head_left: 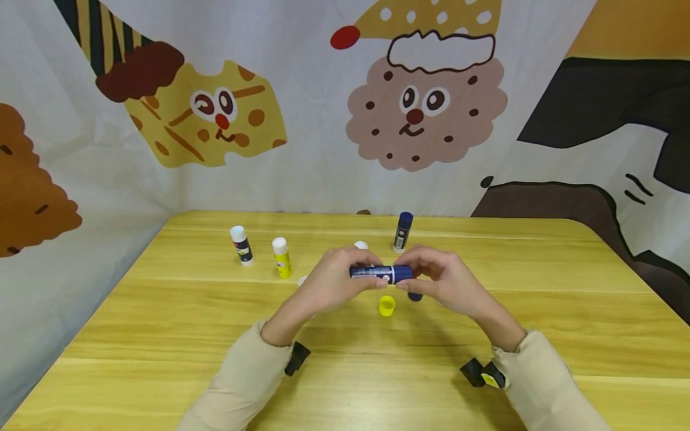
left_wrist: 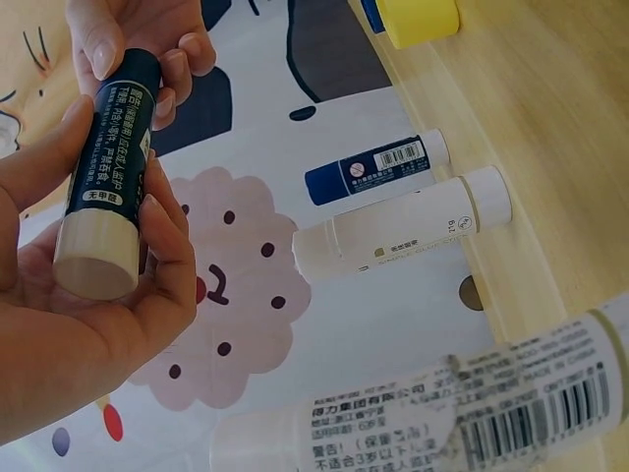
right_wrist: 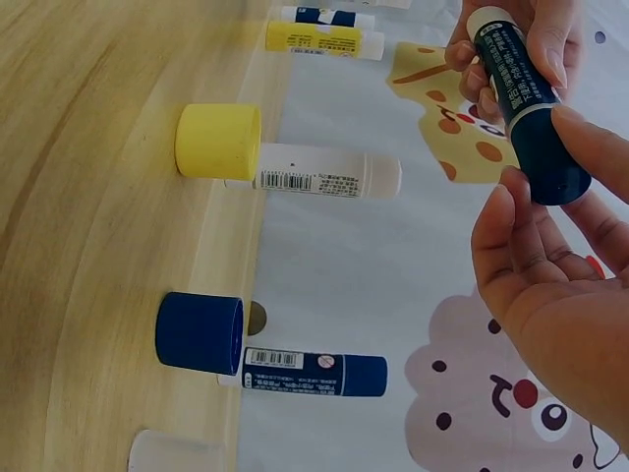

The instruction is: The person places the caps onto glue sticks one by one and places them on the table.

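- In the head view we see the left hand [head_left: 334, 281] and right hand [head_left: 444, 280] pinching opposite ends of a blue glue stick [head_left: 371, 273], raised above the table [head_left: 377, 371].
- The left wrist view shows us its white base [left_wrist: 96, 261], hidden from the head, plus a barcoded white glue stick [left_wrist: 511, 403].
- The right wrist view gives us the whole blue cap [right_wrist: 197, 332], mostly covered in the head view.
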Available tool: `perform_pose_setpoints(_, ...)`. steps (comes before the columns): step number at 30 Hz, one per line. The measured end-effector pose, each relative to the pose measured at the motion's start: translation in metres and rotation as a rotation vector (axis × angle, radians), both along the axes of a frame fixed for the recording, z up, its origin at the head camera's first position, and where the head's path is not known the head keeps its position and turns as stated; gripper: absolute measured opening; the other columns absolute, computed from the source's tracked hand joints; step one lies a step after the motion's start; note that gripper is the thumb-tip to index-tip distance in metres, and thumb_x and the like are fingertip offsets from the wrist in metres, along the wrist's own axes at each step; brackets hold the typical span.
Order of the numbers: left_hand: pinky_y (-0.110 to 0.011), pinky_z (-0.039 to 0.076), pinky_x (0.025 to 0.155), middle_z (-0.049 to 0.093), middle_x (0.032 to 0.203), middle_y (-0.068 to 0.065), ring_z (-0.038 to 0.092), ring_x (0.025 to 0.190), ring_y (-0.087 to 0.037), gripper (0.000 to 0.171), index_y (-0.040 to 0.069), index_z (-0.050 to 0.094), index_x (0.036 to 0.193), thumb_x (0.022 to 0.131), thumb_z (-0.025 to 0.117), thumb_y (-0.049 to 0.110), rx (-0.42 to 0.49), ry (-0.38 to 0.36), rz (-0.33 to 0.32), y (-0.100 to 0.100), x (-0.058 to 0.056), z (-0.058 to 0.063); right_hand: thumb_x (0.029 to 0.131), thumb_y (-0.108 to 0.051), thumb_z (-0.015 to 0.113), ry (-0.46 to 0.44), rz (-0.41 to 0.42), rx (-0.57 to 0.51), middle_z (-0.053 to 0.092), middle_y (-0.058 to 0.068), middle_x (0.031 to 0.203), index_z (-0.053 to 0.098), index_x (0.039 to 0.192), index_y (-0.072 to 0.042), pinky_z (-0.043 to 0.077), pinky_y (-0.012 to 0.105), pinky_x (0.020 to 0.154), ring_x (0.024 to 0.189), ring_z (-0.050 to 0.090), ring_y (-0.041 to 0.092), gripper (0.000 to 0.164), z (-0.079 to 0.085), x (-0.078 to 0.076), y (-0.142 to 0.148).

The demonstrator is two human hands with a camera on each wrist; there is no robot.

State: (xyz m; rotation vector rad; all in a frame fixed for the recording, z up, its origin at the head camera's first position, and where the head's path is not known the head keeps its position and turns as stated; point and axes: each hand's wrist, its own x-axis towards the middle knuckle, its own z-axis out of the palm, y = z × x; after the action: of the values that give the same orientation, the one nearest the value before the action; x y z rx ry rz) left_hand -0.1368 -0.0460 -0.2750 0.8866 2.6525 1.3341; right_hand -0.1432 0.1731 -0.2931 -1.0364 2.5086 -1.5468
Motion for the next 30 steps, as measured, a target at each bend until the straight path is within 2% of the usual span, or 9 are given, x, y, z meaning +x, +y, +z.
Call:
perform_pose_setpoints(19,-0.023,0.043,0.057,0.062,0.083,0.001,0.050,0.066,-0.012,0.020,0.007,0.068,0.099,0.083,0.069,0.017,-0.016,0.033,-0.018,0.0000,-0.0020,-0.0026,0.081,0.004,0.065,0.026,0.062,-0.048,0.057,0.011,0.099,0.061,0.100,0.001,0.050,0.027,0.066,0.076,0.055,0.019,0.020,-0.0026,-0.0009,-0.0006)
perform_pose_setpoints(30,-0.023,0.042,0.058,0.064,0.084,0.003,0.050,0.066,-0.012,0.020,0.007,0.068,0.100,0.084,0.066,0.020,-0.007,0.007,-0.040,-0.0002,-0.0045,-0.0044,0.081,0.007,0.064,0.054,0.100,-0.091,0.057,0.012,0.096,0.061,0.097,0.000,0.048,0.027,0.063,0.074,0.053,0.019,0.018,-0.0018,-0.0012,-0.0012)
